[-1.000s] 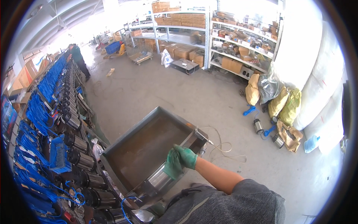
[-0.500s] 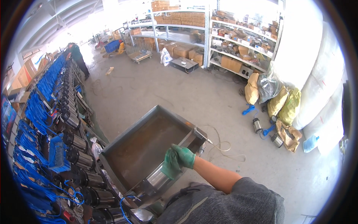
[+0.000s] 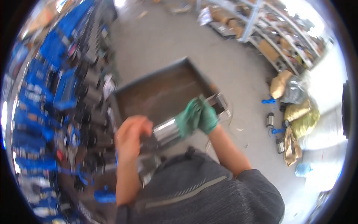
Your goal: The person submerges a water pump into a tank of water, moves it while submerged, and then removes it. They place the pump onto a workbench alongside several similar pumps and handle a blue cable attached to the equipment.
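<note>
A metal tray (image 3: 149, 77) with a brown, wet-looking bottom stands before me. Along its near edge lies a shiny metal cylinder (image 3: 165, 130), like the body of a pump. My right hand (image 3: 208, 118), in a green glove, is closed on a bunched green cloth (image 3: 187, 118) at the cylinder's right end. Whether that cloth is a rag or a second glove I cannot tell. My left hand (image 3: 132, 131) is bare and blurred, raised beside the cylinder's left end. Its fingers are loosely bent and apart, with nothing visible in them.
Rows of pumps with blue cables (image 3: 43, 112) and a blue basket (image 3: 66, 89) line the left side. Shelving (image 3: 251, 20) stands far right. Sacks (image 3: 305, 121), small metal pumps (image 3: 270, 120) and brown paper (image 3: 292, 147) lie on the floor at right.
My left hand has come into view at the cylinder's left end. The view has tilted and shifted, and is blurred. My right hand stays at the cylinder with the green cloth.
</note>
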`<act>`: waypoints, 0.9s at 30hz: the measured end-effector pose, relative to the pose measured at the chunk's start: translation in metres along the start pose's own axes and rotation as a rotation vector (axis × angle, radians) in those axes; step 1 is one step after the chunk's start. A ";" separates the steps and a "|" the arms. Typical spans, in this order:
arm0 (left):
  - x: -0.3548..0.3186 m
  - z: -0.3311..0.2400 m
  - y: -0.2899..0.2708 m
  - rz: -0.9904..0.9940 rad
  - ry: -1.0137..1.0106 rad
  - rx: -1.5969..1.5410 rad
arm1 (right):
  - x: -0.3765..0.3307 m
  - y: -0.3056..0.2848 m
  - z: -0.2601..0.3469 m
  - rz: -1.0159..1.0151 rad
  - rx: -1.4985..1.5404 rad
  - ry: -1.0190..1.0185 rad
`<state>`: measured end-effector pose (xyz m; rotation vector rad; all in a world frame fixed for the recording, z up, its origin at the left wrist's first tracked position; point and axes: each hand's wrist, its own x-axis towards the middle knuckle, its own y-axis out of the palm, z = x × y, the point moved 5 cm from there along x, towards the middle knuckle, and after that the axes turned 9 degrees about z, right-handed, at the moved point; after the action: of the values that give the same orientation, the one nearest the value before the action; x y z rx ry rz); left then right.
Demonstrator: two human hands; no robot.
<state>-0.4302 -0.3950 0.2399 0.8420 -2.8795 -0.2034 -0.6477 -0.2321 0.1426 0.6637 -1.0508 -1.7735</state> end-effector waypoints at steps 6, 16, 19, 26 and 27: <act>-0.020 0.100 0.021 0.286 -0.079 -0.143 | 0.018 0.007 -0.026 -0.107 0.236 0.080; -0.037 0.101 0.025 0.087 -0.188 -0.033 | 0.010 0.001 -0.088 -0.119 0.038 0.378; -0.041 0.093 0.014 -0.036 -0.149 0.034 | 0.013 -0.035 -0.082 -0.281 -0.522 0.341; -0.041 0.077 -0.007 -0.120 -0.092 0.166 | 0.005 0.070 -0.056 0.112 -1.311 0.127; -0.042 0.077 -0.010 -0.111 -0.102 0.203 | 0.004 0.087 -0.064 0.233 -1.462 0.159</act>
<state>-0.4028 -0.3736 0.1587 1.0561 -2.9883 0.0382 -0.5596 -0.2760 0.1878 -0.2422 0.3913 -1.7104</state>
